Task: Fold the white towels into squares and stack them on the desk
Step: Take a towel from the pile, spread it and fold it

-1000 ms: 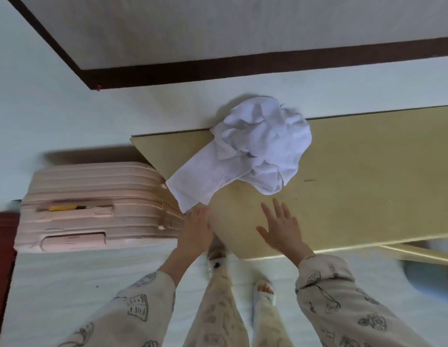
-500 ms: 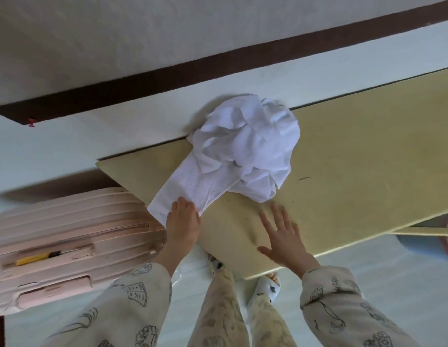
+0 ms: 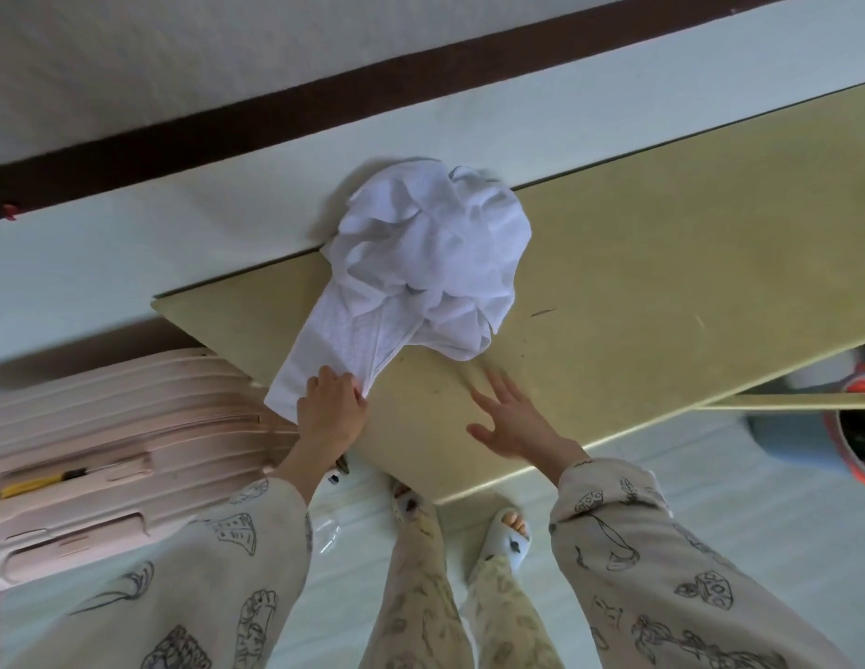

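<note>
A crumpled heap of white towels [image 3: 435, 248] lies on the yellow-green desk [image 3: 662, 263] near its far edge. One towel [image 3: 333, 345] trails out of the heap toward the desk's left corner. My left hand [image 3: 331, 408] grips the near end of that trailing towel, fingers curled over its edge. My right hand [image 3: 512, 417] hovers over the desk just below the heap, fingers spread and straight, holding nothing.
A pale pink ribbed suitcase [image 3: 107, 451] stands on the floor left of the desk, touching its corner. My slippered feet [image 3: 507, 528] stand at the desk's near edge. A red-rimmed bin [image 3: 855, 441] sits under the desk at the right. A dark skirting strip [image 3: 324, 103] runs along the wall.
My left hand went from the desk's edge up onto the trailing towel end and closed on it. My right hand slid forward toward the heap. The view shifted and tilted.
</note>
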Demonstrator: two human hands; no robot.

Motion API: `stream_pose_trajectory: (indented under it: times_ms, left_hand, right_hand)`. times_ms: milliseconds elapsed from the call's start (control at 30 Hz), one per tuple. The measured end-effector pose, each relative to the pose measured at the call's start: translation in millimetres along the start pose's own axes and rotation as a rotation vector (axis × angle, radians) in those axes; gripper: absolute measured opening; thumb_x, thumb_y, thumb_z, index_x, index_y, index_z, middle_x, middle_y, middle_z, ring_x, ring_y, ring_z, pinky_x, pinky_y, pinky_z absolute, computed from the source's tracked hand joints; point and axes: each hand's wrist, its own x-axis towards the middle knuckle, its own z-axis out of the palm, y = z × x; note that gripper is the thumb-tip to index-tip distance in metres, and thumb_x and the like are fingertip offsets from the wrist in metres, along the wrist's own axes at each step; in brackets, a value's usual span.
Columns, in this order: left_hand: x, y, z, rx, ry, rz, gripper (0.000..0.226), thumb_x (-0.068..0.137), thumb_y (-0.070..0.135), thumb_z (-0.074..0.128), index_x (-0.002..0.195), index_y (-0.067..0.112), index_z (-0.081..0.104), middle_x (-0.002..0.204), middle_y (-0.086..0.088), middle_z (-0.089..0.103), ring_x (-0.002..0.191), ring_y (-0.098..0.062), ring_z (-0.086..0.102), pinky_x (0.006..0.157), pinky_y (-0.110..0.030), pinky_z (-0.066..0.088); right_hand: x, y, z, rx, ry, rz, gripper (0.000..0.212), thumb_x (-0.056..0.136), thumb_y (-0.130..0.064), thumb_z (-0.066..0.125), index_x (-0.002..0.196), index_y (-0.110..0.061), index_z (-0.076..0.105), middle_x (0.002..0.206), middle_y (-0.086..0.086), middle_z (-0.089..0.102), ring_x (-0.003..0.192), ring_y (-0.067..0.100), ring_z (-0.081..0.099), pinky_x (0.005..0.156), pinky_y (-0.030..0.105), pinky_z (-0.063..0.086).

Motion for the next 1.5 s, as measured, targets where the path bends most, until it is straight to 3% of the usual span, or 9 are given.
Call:
stream_pose_trajectory:
  times_ms: [167,300,500,633,867,1067,1167,1433,1500]
  left_hand:
    - [-35.2,29.2,-36.1,-0.397,0.045,0.081,0.008,0.083,0.013,0.06,0.09,0.01,0.06,0.098,-0.007,0.058,0.09,-0.022,0.059,0.077,-0.026,0.042]
    - [-68.8,69.8,-100.1,-0.515,0.118,0.231,0.007,0.082,0.011,0.061,0.083,0.014,0.055,0.077,0.005,0.06,0.071,-0.009,0.056,0.062,-0.006,0.036]
    - [-120.9,150.4,-194.2,-0.585,0.027,0.507,0.013,0.085,0.013,0.059,0.076,0.021,0.055,0.07,0.003,0.058,0.063,-0.008,0.05,0.058,-0.014,0.04]
    - [-148.4,208.2,-221.3,-0.52,0.014,0.67,0.021,0.091,0.013,0.05,0.078,0.029,0.055,0.078,0.001,0.059,0.067,-0.003,0.049,0.065,-0.015,0.038]
    - [-168.3,307.0,-211.5,-0.451,-0.104,0.838,0.025,0.098,0.012,0.036,0.085,0.029,0.05,0.081,0.01,0.05,0.072,-0.006,0.043,0.065,-0.017,0.035]
    - [-162.2,388.6,-198.4,-0.45,-0.193,0.948,0.012,0.095,0.018,0.046,0.093,0.03,0.048,0.083,0.014,0.049,0.063,0.006,0.045,0.059,-0.008,0.035]
    - [-147.7,420.5,-197.1,-0.453,-0.228,0.969,0.014,0.093,0.013,0.05,0.102,0.023,0.051,0.09,0.017,0.052,0.066,0.014,0.049,0.058,-0.004,0.037]
    - [-47.6,489.3,-196.1,-0.501,-0.006,0.898,0.008,0.087,0.016,0.059,0.091,0.018,0.066,0.09,0.005,0.067,0.087,-0.009,0.06,0.078,-0.026,0.045]
    - [-21.7,502.2,-198.2,-0.487,0.096,0.87,0.01,0.086,0.015,0.059,0.08,0.017,0.067,0.069,0.017,0.061,0.07,-0.002,0.056,0.068,-0.021,0.042]
  right_hand:
    - [-27.6,0.8,-24.3,0.335,0.097,-0.024,0.054,0.096,-0.029,0.048,0.145,-0.014,0.029,0.152,0.007,0.027,0.139,0.021,0.029,0.11,0.028,0.023]
    - [-61.1,-0.8,-73.4,0.446,0.264,-0.162,0.053,0.094,-0.022,0.051,0.143,-0.018,0.032,0.147,0.006,0.037,0.134,0.02,0.036,0.105,0.024,0.026]
    - [-125.4,8.3,-159.2,0.478,0.406,-0.42,0.063,0.092,-0.015,0.055,0.146,-0.022,0.024,0.15,0.002,0.032,0.136,0.017,0.03,0.101,0.02,0.024]
    - [-167.7,37.5,-185.1,0.485,0.372,-0.474,0.054,0.087,-0.012,0.061,0.137,-0.02,0.042,0.143,0.001,0.042,0.131,0.016,0.038,0.107,0.03,0.032]
    - [-231.0,123.9,-205.6,0.601,0.41,-0.394,0.052,0.089,-0.014,0.058,0.137,-0.026,0.04,0.142,-0.008,0.041,0.125,0.003,0.035,0.097,0.02,0.028]
    - [-245.0,191.2,-210.3,0.726,0.547,-0.176,0.021,0.086,-0.019,0.062,0.097,-0.002,0.065,0.1,0.017,0.067,0.092,0.03,0.062,0.085,0.042,0.048]
    - [-241.2,227.1,-217.2,0.714,0.638,-0.085,0.008,0.086,-0.017,0.061,0.079,-0.012,0.061,0.08,0.004,0.061,0.077,0.018,0.053,0.07,0.029,0.041]
    - [-192.7,322.3,-275.3,0.456,0.729,0.164,0.022,0.09,-0.016,0.053,0.104,-0.006,0.067,0.106,0.01,0.067,0.098,0.024,0.058,0.078,0.025,0.039]
    - [-180.4,341.6,-296.3,0.426,0.822,0.182,0.022,0.091,-0.016,0.052,0.101,-0.004,0.068,0.103,0.013,0.064,0.098,0.027,0.057,0.077,0.027,0.038]
